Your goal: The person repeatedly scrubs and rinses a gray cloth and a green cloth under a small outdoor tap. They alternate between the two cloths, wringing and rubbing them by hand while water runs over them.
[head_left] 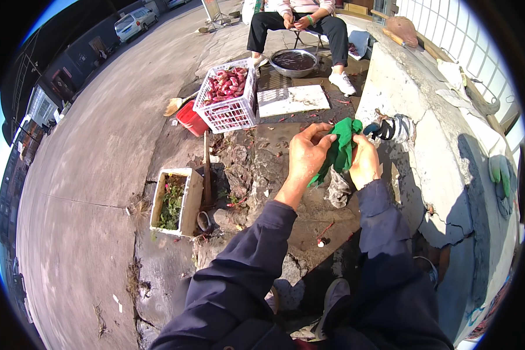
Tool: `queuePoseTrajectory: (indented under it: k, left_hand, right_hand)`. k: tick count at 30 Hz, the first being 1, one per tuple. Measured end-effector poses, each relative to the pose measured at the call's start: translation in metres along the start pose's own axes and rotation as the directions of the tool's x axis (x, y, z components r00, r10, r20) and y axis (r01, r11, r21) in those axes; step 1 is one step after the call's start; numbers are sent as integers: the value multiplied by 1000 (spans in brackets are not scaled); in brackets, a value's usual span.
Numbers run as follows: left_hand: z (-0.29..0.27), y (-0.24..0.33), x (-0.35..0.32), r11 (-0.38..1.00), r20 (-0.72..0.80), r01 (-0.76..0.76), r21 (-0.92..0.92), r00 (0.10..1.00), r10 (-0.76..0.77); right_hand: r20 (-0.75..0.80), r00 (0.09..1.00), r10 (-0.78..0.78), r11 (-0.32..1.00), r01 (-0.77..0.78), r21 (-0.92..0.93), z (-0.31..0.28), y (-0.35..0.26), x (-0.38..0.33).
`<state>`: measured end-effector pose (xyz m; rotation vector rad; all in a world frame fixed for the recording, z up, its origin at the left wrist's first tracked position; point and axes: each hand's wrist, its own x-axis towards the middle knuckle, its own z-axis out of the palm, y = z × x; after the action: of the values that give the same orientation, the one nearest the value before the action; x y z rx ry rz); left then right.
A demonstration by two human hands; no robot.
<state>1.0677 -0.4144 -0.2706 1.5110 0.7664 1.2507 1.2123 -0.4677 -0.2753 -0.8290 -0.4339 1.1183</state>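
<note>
A bunched green cloth (342, 144) is stretched between my two hands, over the paved ground in front of me. My left hand (307, 153) grips its left side, fingers bent and knuckles up. On the other side, my right hand (364, 160) pinches the cloth with thumb and fingers, though some fingertips are hidden behind the fabric. Just below the hands, a crumpled grey cloth (338, 190) lies on the ground. Dark and white striped fabric (398, 128) rests against the wall, to the right of my right hand.
A white plastic crate (234, 120) of reddish produce stands ahead, beside a red bucket (191, 118). Behind a white board (294, 101), a person (268, 32) sits at a metal basin (296, 73). A white planter box (189, 201) is on the left, a concrete wall (402, 81) on the right.
</note>
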Motion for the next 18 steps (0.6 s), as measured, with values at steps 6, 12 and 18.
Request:
queuePoseTrajectory:
  k: [6,12,18]
  left_hand:
    - [-9,-13,1,988,-61,-2,152,998,11]
    - [-24,-21,7,974,-10,110,-200,993,-114]
    - [-73,-37,20,909,-224,211,-358,926,-304]
  right_hand:
    - [69,997,37,998,-33,-60,2,13,2]
    - [55,995,82,994,-78,-77,-3,9,2]
    - [-10,999,38,998,-39,-52,-13,9,9]
